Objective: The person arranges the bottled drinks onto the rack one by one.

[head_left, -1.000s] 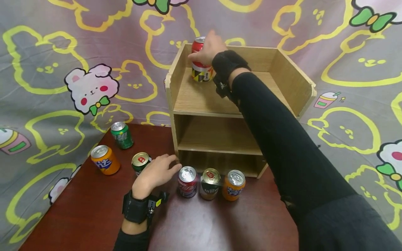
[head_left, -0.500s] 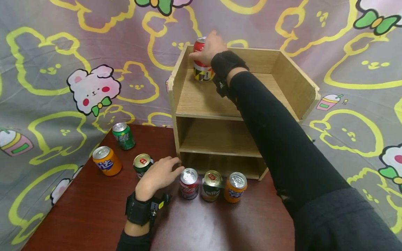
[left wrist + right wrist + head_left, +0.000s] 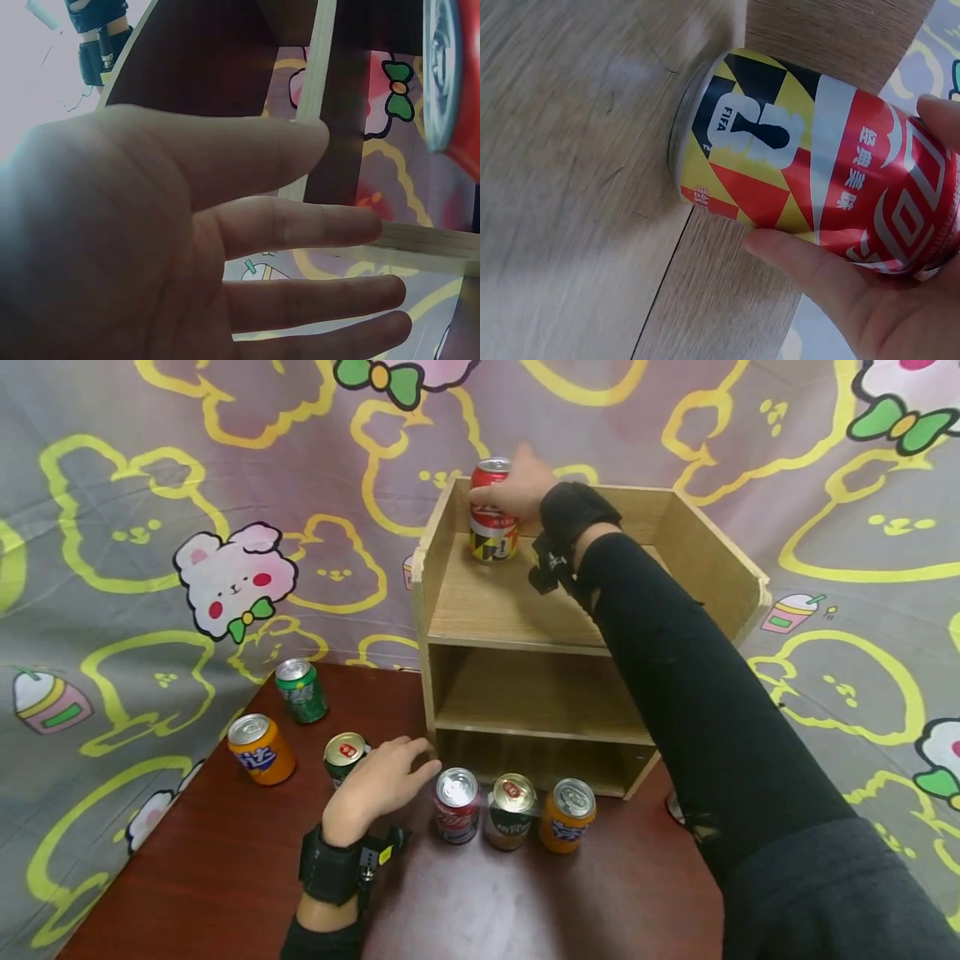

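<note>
A red soda can (image 3: 493,531) with a checkered yellow-and-black base stands upright on the shelf's top board, at its left side. My right hand (image 3: 517,489) holds this can near its upper part. In the right wrist view, the thumb (image 3: 802,262) lies along one side of the can and a fingertip (image 3: 939,120) shows at the other. My left hand (image 3: 386,781) hovers with loose, spread fingers between a dark green gold-topped can (image 3: 345,758) and a dark red can (image 3: 457,814). Nothing is between its fingers in the left wrist view.
The wooden shelf (image 3: 517,639) has three levels. Before it stand another gold-topped can (image 3: 512,818) and an orange can (image 3: 567,822). At the left of the table (image 3: 172,877) are a second orange can (image 3: 262,756) and a green can (image 3: 302,693). A patterned cloth hangs behind.
The right hand has shifted slightly right against the can, so more of its red front shows. The can stays on the top board. The left hand holds nearly the same place.
</note>
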{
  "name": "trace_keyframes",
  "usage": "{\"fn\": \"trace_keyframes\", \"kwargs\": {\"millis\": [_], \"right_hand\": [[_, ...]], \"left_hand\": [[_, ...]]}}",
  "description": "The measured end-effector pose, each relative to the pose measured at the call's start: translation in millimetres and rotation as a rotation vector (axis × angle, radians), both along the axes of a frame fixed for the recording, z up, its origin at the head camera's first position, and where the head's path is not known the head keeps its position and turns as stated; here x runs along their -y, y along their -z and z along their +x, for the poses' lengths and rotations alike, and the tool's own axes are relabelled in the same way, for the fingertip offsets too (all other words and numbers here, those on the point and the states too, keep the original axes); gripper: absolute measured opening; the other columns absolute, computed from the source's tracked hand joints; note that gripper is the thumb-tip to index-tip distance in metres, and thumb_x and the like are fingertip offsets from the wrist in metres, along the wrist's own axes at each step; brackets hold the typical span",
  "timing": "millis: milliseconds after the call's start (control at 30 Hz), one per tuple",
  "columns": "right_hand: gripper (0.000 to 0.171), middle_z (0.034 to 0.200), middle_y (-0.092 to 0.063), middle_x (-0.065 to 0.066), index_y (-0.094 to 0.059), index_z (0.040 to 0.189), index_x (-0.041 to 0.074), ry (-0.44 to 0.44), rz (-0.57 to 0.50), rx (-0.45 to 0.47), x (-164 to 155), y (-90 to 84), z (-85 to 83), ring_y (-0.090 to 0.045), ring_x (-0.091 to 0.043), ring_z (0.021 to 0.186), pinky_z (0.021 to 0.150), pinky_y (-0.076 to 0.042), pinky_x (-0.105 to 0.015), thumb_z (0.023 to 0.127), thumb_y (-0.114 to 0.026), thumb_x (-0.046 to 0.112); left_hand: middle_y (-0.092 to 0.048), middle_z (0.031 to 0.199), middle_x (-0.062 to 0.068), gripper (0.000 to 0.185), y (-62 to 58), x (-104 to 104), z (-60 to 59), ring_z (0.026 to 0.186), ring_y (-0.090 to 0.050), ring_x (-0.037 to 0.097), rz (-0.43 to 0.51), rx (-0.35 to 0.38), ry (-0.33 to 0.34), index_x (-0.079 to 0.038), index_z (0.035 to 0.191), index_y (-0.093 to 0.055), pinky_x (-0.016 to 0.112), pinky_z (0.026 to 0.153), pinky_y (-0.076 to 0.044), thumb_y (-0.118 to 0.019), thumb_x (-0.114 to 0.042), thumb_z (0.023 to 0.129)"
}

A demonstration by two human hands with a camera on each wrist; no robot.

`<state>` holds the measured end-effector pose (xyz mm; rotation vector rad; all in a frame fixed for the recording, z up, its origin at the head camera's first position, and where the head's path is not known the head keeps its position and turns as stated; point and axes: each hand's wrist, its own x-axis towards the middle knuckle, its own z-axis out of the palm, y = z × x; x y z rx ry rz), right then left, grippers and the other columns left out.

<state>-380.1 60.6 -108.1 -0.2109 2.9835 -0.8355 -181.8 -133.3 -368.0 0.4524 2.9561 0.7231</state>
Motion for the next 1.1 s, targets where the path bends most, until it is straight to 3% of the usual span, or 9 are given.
{"fn": "trace_keyframes", "kwargs": {"millis": [400, 733, 1100], "right_hand": [[0.091, 0.142, -0.036, -0.008, -0.008, 0.145, 0.014, 0.07, -0.034, -0.003, 9, -0.8, -0.6, -0.042, -0.02, 0.126, 0.096, -0.042, -0.029, 0.083, -0.062, 0.055], [0.087, 0.142, -0.038, -0.007, -0.013, 0.143, 0.017, 0.118, -0.115, -0.014, 16, 8.9, -3.7, -0.044, -0.02, 0.125, 0.097, -0.042, -0.031, 0.082, -0.065, 0.052], [0.086, 0.142, -0.039, -0.006, -0.014, 0.143, 0.016, 0.136, -0.082, -0.03, 17, 8.9, -13.8, -0.043, -0.02, 0.125, 0.098, -0.041, -0.03, 0.083, -0.061, 0.056]], "left_hand": [[-0.061, 0.112, 0.012, 0.036, -6.6, -2, 2.3, 0.1, -0.059, 0.027, 0.002, 0.003, -0.002, -0.008, 0.118, -0.063, 0.047, 0.085, -0.047, -0.059, -0.034, 0.093], [-0.061, 0.114, 0.012, 0.04, -1.0, -6, 4.4, 0.104, -0.058, 0.029, -0.015, 0.011, 0.004, -0.007, 0.121, -0.062, 0.047, 0.087, -0.046, -0.058, -0.035, 0.093], [-0.061, 0.115, 0.013, 0.04, -4.1, -8, 1.8, 0.104, -0.058, 0.029, -0.024, 0.013, 0.003, -0.006, 0.122, -0.061, 0.048, 0.087, -0.046, -0.058, -0.034, 0.094]]}}
